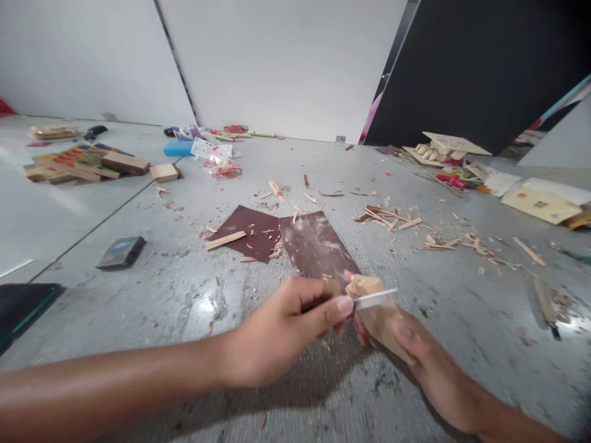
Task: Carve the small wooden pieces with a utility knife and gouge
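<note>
My left hand (290,326) is closed, pinching a knife (376,298) between thumb and fingers. Its thin, pale blade points right; the handle is hidden in my fist. In my right hand (434,369) is a light, carved wood block (383,326), tilted, with fingers wrapped beneath and thumb along its right side. The blade lies across the block's upper part, blurred by motion. Just beyond my hands are two sheets of brown sandpaper, one dusted with wood powder (311,243), the other (252,231) bearing shavings and a wood strip (226,240).
Wood shavings (392,218) litter the grey floor (184,307). A small dark box (120,253) lies left, with wood blocks (124,163) behind it. A slim tool (545,301) lies right. White panels (286,67) and a black panel (475,67) stand at the back.
</note>
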Available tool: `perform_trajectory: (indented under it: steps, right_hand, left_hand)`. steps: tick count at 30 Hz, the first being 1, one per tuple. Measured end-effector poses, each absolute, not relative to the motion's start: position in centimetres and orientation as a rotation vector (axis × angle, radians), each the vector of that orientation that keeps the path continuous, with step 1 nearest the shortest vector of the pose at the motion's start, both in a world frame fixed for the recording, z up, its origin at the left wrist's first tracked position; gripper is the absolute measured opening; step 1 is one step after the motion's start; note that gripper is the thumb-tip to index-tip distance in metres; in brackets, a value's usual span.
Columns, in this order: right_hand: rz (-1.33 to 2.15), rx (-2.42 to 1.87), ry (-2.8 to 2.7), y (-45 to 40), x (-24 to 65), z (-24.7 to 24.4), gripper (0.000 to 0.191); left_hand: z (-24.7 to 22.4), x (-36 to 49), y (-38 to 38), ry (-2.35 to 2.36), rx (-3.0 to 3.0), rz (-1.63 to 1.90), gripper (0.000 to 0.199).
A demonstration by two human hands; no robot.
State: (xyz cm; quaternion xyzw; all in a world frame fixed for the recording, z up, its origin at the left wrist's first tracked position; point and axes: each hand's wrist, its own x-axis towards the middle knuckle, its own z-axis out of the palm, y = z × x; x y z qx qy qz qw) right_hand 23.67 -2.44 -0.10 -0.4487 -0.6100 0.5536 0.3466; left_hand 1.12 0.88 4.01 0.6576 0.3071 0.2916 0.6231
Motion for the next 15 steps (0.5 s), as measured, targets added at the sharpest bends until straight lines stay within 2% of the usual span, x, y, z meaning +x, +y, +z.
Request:
perform_trajectory:
  steps: [6, 11, 15]
  right_hand:
    - [1.478, -1.156, -1.611, -3.6, 24.0, -0.2, 0.054]
    - [1.503, -1.107, -1.619, -3.6, 23.9, 0.1, 0.039]
    - [1.517, -1.111, -1.601, -3.6, 23.8, 0.0, 0.04]
  left_hand:
    - [2.9, 1.4, 0.6, 0.662, 1.51, 0.607, 0.036]
    - [2.8, 1.5, 0.7, 0.644, 1.51, 0.611, 0.035]
    - [2.6, 1.5, 0.8, 0.647, 1.461, 0.582, 0.036]
